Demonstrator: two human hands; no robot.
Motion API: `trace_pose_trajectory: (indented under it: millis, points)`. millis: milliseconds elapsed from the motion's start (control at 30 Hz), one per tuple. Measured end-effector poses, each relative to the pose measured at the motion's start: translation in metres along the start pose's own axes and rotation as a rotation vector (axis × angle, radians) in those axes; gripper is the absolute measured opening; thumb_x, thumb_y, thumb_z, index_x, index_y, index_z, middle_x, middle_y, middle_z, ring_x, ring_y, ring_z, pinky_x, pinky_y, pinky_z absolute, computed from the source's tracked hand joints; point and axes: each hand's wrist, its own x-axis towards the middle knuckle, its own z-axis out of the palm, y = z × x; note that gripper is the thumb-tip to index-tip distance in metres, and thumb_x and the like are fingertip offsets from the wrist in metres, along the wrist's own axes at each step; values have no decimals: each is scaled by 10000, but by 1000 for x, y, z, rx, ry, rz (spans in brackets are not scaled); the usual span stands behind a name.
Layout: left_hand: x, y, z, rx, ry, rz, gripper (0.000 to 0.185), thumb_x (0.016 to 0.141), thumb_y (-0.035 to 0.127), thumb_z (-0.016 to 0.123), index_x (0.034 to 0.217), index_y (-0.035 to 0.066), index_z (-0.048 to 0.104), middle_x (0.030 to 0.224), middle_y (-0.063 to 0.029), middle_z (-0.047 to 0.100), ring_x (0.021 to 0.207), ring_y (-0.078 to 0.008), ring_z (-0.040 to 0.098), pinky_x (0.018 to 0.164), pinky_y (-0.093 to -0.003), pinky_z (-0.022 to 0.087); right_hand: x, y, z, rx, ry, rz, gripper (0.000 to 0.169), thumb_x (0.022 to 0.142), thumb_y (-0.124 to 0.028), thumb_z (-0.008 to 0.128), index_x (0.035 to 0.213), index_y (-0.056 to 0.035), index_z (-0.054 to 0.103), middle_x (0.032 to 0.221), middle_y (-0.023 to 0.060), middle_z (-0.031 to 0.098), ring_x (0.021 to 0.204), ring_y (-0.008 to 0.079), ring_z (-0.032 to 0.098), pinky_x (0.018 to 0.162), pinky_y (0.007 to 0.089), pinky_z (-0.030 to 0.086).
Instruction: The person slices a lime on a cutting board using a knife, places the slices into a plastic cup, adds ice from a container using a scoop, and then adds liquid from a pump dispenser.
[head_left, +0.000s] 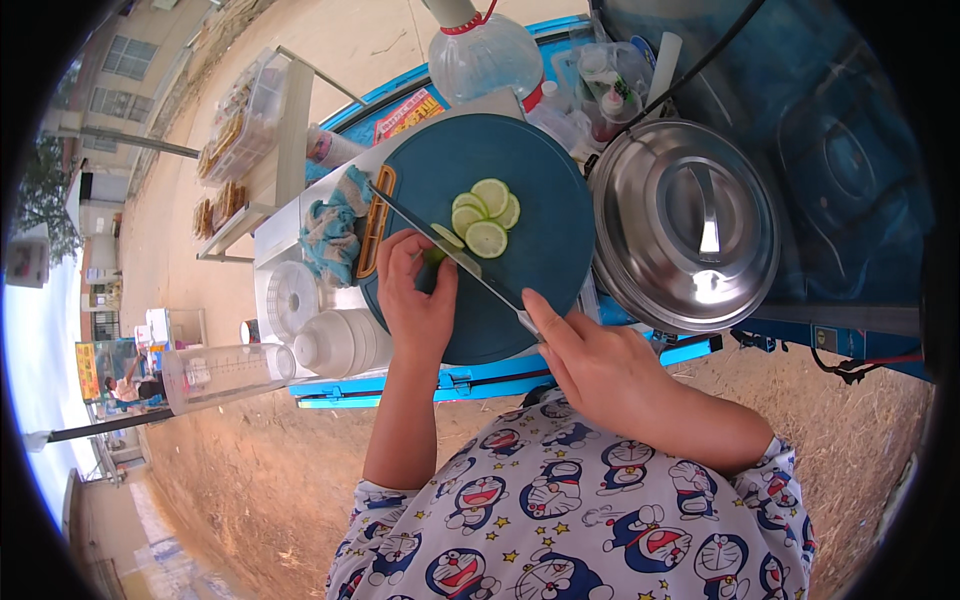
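A round dark teal cutting board with an orange handle lies before me. My right hand grips the handle of a kitchen knife, whose blade points up and left across the board. The fingers of my left hand hold a piece of lime against the board, right beside the blade. A thin lime slice stands at the blade's far side. Several round lime slices lie overlapping near the board's middle. My left fingers partly hide the held lime.
A lidded steel pot stands close right of the board. Left are a crumpled cloth, stacked plastic cups and a tall clear measuring cup. A large clear plastic bottle stands beyond the board, near bagged items.
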Motion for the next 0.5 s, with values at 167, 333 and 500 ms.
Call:
trace_pose_trajectory:
  millis: [167,333,500]
  points:
    - [-1,0,0,-19,2,-5,285,755,-50,688,1012,4,576,1120,-134,556,995,-266,608,839,-348,553,-2,-3,-3,19,-8,-8,551,885,-126,593,1379,53,425,763,163,582,562,311,625,494,400,517]
    - [-1,-1,1,-26,15,0,285,756,-48,694,1015,1,584,1115,-130,561,976,-259,615,834,-347,553,-2,-3,-3,12,-12,-8,561,882,-121,592,1382,62,416,766,165,587,568,307,630,499,396,520]
    - [-1,-2,0,4,4,3,284,755,-49,697,1013,4,590,1095,-119,571,966,-254,618,838,-339,547,-1,-2,0,29,-15,8,568,879,-122,591,1384,62,409,778,173,601,574,311,634,505,402,522]
